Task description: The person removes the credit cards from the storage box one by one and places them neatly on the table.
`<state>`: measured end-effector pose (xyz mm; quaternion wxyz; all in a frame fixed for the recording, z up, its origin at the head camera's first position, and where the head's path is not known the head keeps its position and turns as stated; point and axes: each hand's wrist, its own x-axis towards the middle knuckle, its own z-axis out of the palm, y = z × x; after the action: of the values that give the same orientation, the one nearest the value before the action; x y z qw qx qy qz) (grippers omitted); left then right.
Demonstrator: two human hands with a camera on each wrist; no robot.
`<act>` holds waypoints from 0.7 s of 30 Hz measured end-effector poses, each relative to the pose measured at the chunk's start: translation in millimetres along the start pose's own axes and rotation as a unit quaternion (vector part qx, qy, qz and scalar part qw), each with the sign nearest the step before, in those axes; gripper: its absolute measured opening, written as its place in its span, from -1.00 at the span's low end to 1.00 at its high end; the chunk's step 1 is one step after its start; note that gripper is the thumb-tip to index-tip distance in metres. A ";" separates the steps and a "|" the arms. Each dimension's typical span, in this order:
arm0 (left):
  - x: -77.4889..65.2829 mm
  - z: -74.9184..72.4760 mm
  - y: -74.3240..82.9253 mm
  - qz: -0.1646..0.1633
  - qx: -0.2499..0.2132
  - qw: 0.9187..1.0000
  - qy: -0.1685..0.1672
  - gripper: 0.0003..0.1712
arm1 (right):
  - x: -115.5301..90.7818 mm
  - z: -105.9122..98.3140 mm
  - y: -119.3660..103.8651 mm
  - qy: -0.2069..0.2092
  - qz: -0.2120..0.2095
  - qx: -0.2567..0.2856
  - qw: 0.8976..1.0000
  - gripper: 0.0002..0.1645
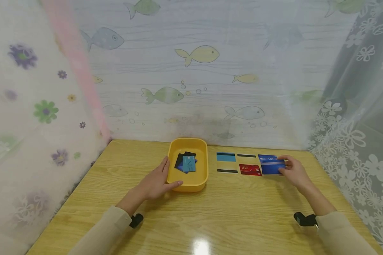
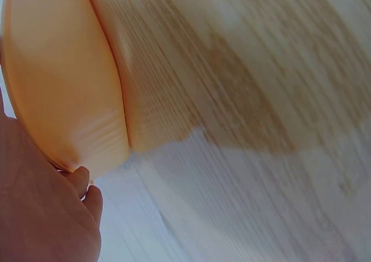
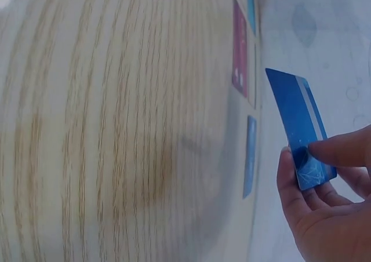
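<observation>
Five cards (image 1: 250, 170): three o'clock of tray (image 1: 189, 187)
Tray pile (image 1: 189, 164): seemingly unfinished
Right grip (image 1: 294, 172): pinching blue card (image 1: 271, 169) (unplaced)
Left grip (image 1: 154, 182): holding tray

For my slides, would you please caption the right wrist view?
Right hand holds a blue card above the table, where a red card and another blue card lie.

The wood-grain table (image 1: 236, 219) carries a yellow bin (image 1: 189, 188). Right of it, plastic cards (image 1: 250, 169) lie in two rows.
</observation>
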<state>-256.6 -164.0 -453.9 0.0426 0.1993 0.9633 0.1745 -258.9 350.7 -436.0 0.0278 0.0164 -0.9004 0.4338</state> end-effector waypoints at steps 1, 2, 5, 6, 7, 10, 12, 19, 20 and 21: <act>0.2 0.1 -0.3 0.000 0.001 1.000 0.000 0.39 | 0.4 -1.1 0.8 0.002 0.002 -0.001 1.000 -0.44; 0.4 0.3 -0.8 0.000 0.002 1.000 0.000 0.39 | 0.7 -2.1 1.4 0.004 0.004 0.000 1.000 -0.44; 1.2 1.4 -2.0 0.000 0.002 1.000 0.000 0.39 | 2.5 -3.9 4.1 0.008 0.008 0.001 1.000 -0.44; 1.6 2.0 -2.5 0.000 0.003 1.000 0.002 0.39 | 3.5 -4.1 5.4 0.009 0.010 0.000 1.000 -0.44; 2.0 2.6 -2.9 0.000 0.003 1.000 0.002 0.39 | 4.6 -4.5 6.6 0.009 0.013 -0.001 1.000 -0.43; 2.6 3.5 -3.8 0.001 0.002 1.000 0.004 0.39 | 7.1 -4.9 10.1 0.012 0.020 -0.011 1.000 -0.44; 3.0 3.7 -4.3 0.001 0.002 1.000 0.003 0.39 | 7.9 -5.3 11.1 0.011 0.026 -0.015 0.999 -0.44; 2.2 1.7 -3.8 0.001 0.001 1.000 0.000 0.39 | 11.8 -4.8 15.0 -0.002 0.039 -0.041 0.998 -0.44; 1.9 1.3 -3.3 0.002 0.000 1.000 0.000 0.39 | 13.1 -4.7 16.1 -0.002 0.038 -0.053 0.998 -0.44; 1.6 0.9 -2.9 0.002 0.000 1.000 0.000 0.39 | 14.6 -4.7 17.4 -0.003 0.036 -0.067 0.997 -0.44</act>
<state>-258.9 -165.5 -455.8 0.0424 0.2010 0.9629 0.1749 -274.2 365.1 -445.8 0.0103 -0.0165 -0.9276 0.3730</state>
